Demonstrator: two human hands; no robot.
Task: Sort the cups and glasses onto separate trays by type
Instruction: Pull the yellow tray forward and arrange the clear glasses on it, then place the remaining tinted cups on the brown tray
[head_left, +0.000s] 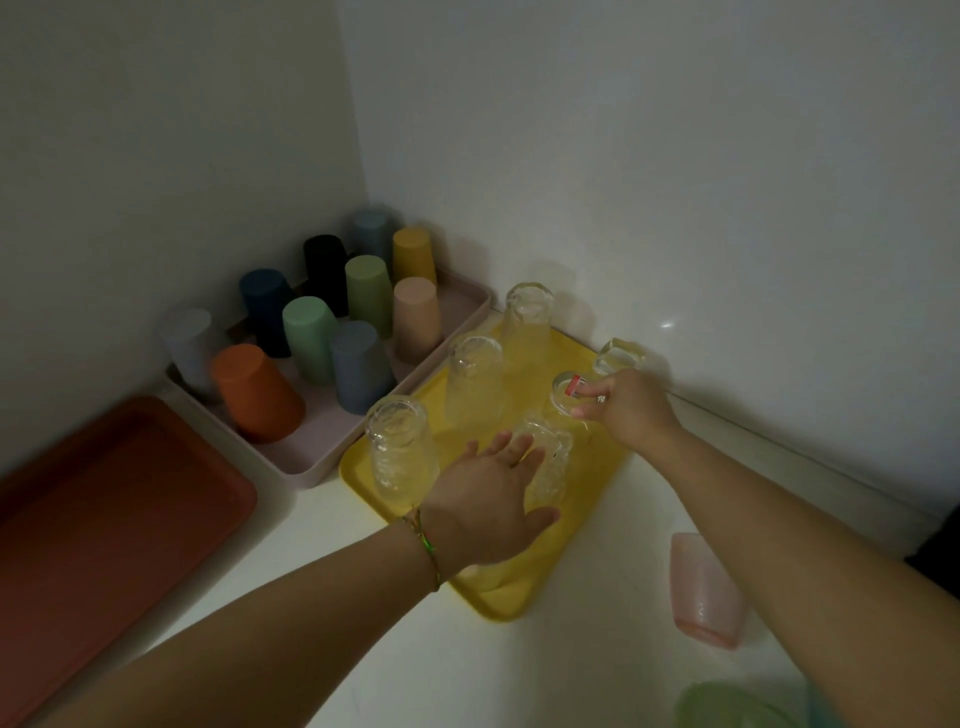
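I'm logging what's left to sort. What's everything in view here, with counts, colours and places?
Cups: ten, mixed colours, upside down on pink tray, far left.
Glasses: six, clear; five on yellow tray, one just off its far corner.
Red tray: one, left, nothing on it.
Pink cup: one, on white counter, under right arm.
Green thing: one, blurred, bottom right edge.
Left hand: fingers straight, against near glass.
Right hand: pinches labelled glass.
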